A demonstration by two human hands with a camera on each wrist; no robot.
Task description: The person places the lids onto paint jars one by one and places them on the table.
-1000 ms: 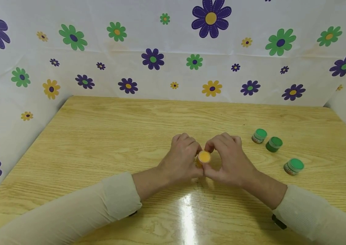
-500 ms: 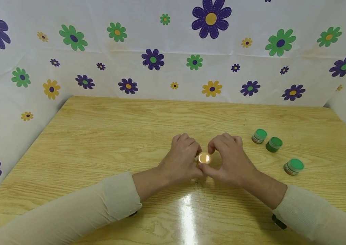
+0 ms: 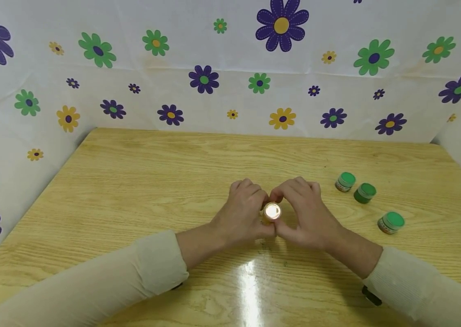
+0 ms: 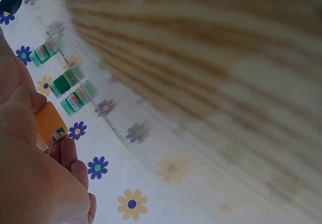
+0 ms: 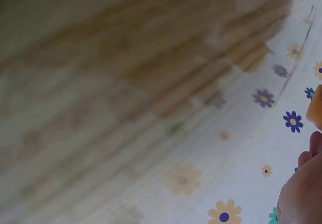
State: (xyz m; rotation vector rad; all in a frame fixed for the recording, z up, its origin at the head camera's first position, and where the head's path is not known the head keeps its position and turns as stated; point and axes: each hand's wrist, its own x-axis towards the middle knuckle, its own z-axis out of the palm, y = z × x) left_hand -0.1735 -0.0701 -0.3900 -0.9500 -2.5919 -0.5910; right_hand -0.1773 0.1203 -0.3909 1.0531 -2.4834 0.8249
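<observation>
A small orange paint jar (image 3: 272, 211) stands upright between the two hands at mid-table, with a bright glare on its top. Its left side is gripped between the fingers and thumb of the left hand (image 3: 242, 211). From the other side the right hand (image 3: 307, 214) curves its forefinger and thumb around the upper rim. In the left wrist view, the orange side of the jar (image 4: 51, 121) bears a small label, and fingers partly cover it. Only an edge of the jar (image 5: 315, 108) appears in the right wrist view, beside the fingers of the right hand (image 5: 302, 191).
Three green jars, one farthest back (image 3: 345, 181), a darker one (image 3: 365, 193) beside it and one nearer (image 3: 391, 222), stand to the right. The glossy wooden table (image 3: 153, 181) meets a flower-printed cloth (image 3: 234, 54) behind and at both sides.
The right fingers drew slightly off the jar's rim, then came back around it. Glare now covers the jar's top, which looked plain orange before. The left hand has barely moved.
</observation>
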